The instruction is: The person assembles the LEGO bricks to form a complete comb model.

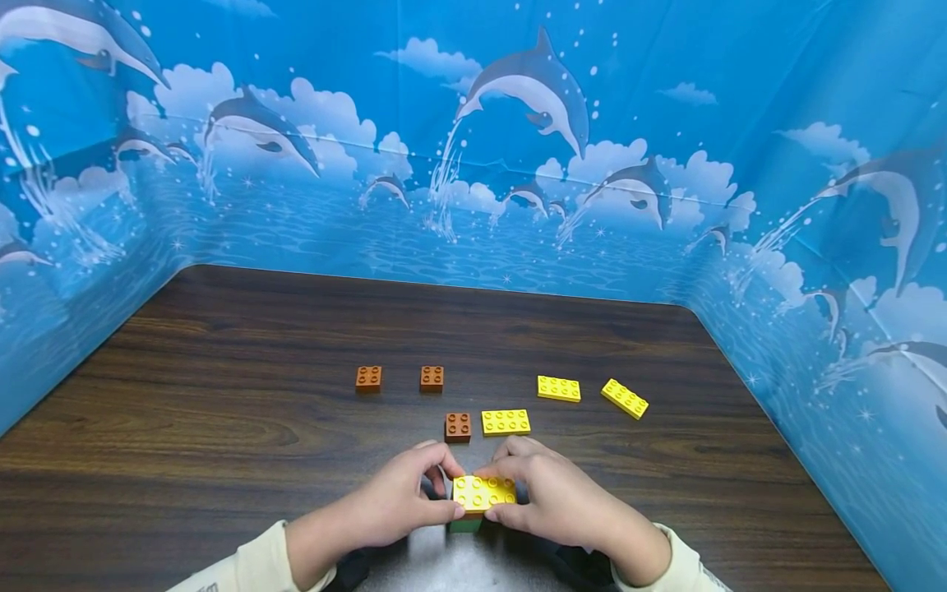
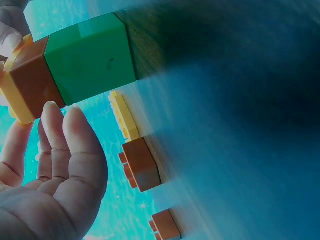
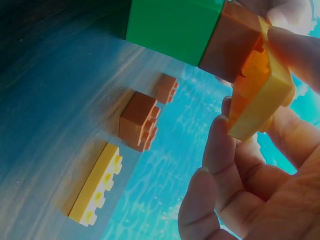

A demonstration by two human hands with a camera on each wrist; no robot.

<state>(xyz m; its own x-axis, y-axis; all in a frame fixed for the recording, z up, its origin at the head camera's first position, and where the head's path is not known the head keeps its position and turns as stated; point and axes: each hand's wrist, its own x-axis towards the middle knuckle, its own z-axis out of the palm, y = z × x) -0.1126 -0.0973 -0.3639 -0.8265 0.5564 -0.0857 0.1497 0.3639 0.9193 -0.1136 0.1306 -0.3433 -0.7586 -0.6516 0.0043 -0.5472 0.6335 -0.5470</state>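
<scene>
Plainly, the topmost yellow brick (image 1: pixel 483 492) sits between both hands' fingers (image 1: pixel 444 457).

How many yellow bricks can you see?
4: the top yellow brick, pinched by the left hand and right hand atop a stack; a near yellow brick just beyond the hands; farther back right, a third yellow brick and an angled fourth yellow brick. Hands could hide more.

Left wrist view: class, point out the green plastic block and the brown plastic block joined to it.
Green plastic block (image 2: pixel 92 62), left wrist view: side face.
Brown plastic block (image 2: pixel 39 85), left wrist view: side face.
</scene>
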